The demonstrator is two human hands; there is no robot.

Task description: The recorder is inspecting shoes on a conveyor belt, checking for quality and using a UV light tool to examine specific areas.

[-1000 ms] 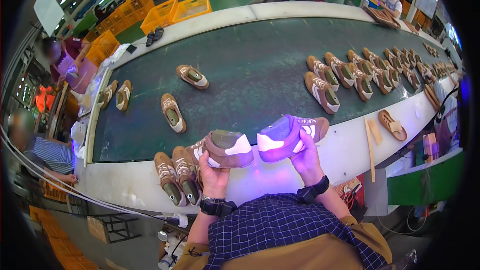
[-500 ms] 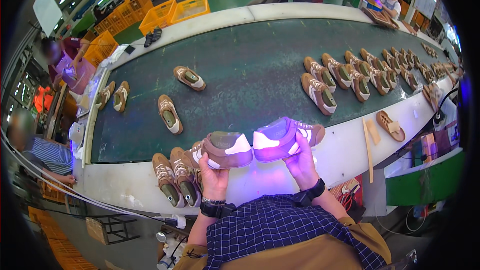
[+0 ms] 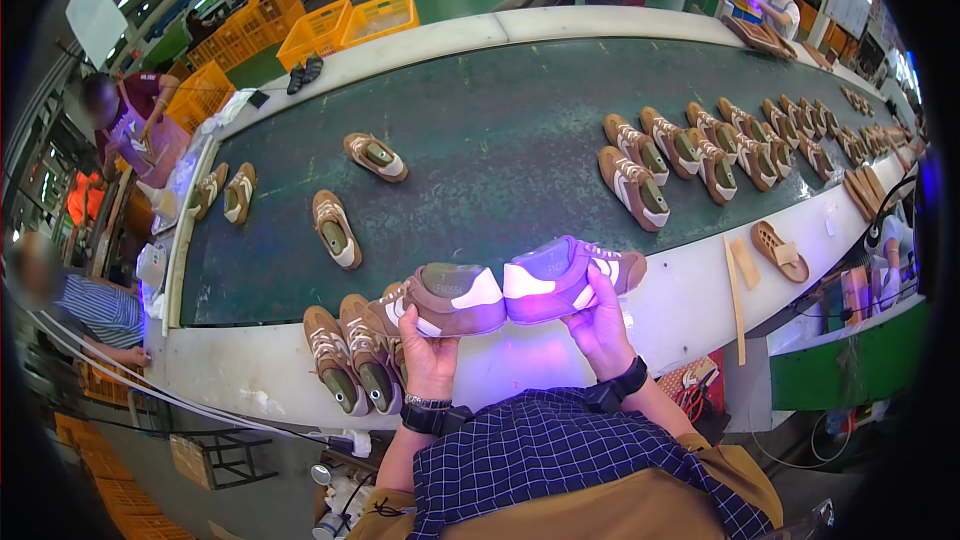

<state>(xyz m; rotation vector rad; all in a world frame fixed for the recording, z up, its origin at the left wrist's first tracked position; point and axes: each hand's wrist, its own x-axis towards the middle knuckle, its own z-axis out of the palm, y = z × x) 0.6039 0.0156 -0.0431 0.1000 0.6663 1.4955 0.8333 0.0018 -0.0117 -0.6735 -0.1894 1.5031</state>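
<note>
My left hand [image 3: 430, 360] is closed on a brown sneaker [image 3: 455, 312] with a white heel patch, gripping it from below and at the side. A matching sneaker [image 3: 550, 285], tinted violet by a light, is in my right hand [image 3: 603, 325], its fingers wrapped round the midfoot. Both are held level above the white near ledge, heels close together and toes pointing outward. Beside my left hand, a brown sneaker [image 3: 328, 355] and another sneaker [image 3: 368, 345] stand on the ledge edge, with part of a further shoe hidden behind my hand.
The green conveyor belt [image 3: 480, 160] carries two loose sneakers at left and rows of sneakers [image 3: 635, 190] at right. A tan sandal-like piece [image 3: 780, 250] and flat strips [image 3: 738, 290] lie on the right ledge. Co-workers stand at the left and far right; yellow crates [image 3: 380, 20] sit beyond.
The shoes on the belt have shifted slightly left. The right-hand sneaker has moved a little left; my left hand stays put. A person has come into view at the right edge.
</note>
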